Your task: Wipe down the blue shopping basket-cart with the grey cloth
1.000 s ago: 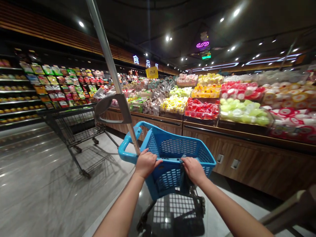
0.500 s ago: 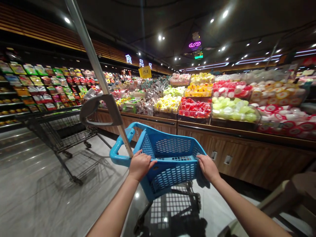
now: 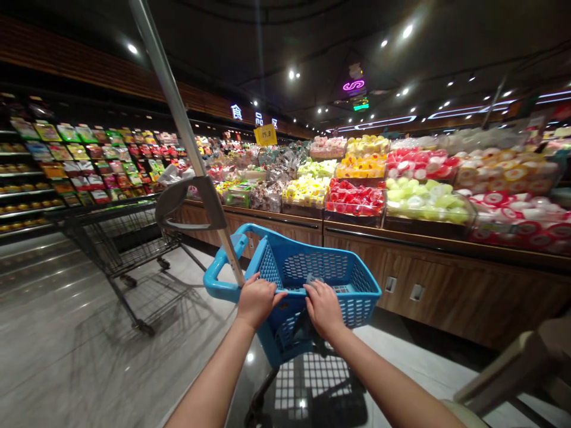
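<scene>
A blue plastic shopping basket (image 3: 352, 279) on a wheeled frame stands in front of me on the shop floor. My left hand (image 3: 256, 299) is closed over the basket's near rim at its left corner, right beside a grey metal pole (image 3: 178, 113) that rises from the cart. My right hand (image 3: 323, 307) is closed on a dark cloth-like thing (image 3: 300, 326) pressed against the near rim and wall of the basket. The basket's inside looks bare.
A long wooden counter (image 3: 446, 279) with trays of colourful packed sweets runs along the right. A black wire trolley (image 3: 120, 238) stands to the left on the glossy grey floor (image 3: 66, 333). Shelves of packets (image 3: 89, 160) line the far left wall. A tan chair-like edge (image 3: 513, 368) sits at lower right.
My right hand has slid left along the near rim, from the basket's right corner to its middle, taking the dark cloth with it. My left hand has kept its grip.
</scene>
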`<state>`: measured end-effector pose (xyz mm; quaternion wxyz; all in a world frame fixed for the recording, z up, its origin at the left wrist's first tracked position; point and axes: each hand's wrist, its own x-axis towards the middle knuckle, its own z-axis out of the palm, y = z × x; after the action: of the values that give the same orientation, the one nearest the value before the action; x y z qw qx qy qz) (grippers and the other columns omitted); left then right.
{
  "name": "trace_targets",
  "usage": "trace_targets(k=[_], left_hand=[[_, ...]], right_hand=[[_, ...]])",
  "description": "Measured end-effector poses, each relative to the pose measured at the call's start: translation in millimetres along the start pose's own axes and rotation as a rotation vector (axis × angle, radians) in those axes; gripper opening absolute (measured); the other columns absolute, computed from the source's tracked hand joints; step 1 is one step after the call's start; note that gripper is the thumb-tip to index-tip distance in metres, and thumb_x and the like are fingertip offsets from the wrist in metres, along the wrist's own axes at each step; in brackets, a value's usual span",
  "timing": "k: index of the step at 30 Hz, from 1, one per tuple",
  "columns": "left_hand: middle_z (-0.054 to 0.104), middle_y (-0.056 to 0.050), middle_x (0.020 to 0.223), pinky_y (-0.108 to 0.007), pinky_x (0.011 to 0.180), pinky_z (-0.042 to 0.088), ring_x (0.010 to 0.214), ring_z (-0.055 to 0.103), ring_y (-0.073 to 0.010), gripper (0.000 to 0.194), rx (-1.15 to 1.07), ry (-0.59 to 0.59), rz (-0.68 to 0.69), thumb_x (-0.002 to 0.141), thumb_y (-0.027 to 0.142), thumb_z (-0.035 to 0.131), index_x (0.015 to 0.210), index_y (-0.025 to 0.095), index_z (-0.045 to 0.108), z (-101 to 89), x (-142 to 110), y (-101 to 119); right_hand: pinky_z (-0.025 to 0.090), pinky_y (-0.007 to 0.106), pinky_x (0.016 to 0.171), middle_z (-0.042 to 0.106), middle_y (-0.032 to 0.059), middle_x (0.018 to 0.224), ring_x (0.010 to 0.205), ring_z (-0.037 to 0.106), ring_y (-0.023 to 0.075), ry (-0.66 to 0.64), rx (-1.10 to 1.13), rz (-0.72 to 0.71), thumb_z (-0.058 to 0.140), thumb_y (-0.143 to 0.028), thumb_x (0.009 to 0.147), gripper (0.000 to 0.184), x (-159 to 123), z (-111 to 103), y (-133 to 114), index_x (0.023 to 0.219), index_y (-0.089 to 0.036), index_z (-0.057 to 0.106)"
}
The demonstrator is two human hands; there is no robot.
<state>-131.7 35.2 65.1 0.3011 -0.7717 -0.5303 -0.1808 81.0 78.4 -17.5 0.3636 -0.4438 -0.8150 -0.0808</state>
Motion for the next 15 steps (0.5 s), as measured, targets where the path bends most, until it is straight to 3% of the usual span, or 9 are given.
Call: trace_targets(k=[3,7,12,15], left_hand=[[0.066,-0.004,0.065,-0.041,0.093,0.043,0.069,0.064,-0.0203,0.040,0.004,0.016,0.024,0.094,0.047,0.049,0.066,0.020,0.060,-2.2,-4,-2],[0.065,-0.003,0.066,-0.041,0.094,0.044,0.071,0.064,-0.0197,0.039,-0.017,0.029,0.052,0.094,0.046,0.049,0.067,0.020,0.059,-5.5,-7,-2],[0.071,-0.006,0.083,-0.045,0.100,0.041,0.088,0.066,-0.0227,0.032,-0.075,0.052,0.052,0.094,0.043,0.049,0.076,0.021,0.063,-5.4,-9,0],[0.073,-0.008,0.097,-0.048,0.102,0.039,0.098,0.066,-0.0250,0.028,-0.072,0.060,0.042,0.094,0.041,0.051,0.082,0.020,0.065,-3.1,-10,1]], right_hand=[[0.042,0.046,0.102,0.063,0.0121,0.124,0.117,0.055,0.0263,-0.031,-0.004,-0.087,0.049,-0.026,0.093,0.035,-6,-3,14,0.127,-0.020,0.058],[0.046,0.044,0.097,0.064,0.0123,0.119,0.111,0.058,0.0255,-0.046,-0.043,-0.149,0.046,-0.025,0.095,0.033,-25,-16,59,0.125,-0.020,0.059],[0.047,0.042,0.094,0.065,0.0111,0.116,0.107,0.060,0.0251,-0.058,-0.075,-0.109,0.044,-0.031,0.096,0.034,-49,-34,118,0.124,-0.022,0.060],[0.048,0.042,0.093,0.066,0.0103,0.114,0.106,0.061,0.0250,-0.070,-0.093,-0.062,0.044,-0.035,0.096,0.035,-57,-39,135,0.124,-0.023,0.060]])
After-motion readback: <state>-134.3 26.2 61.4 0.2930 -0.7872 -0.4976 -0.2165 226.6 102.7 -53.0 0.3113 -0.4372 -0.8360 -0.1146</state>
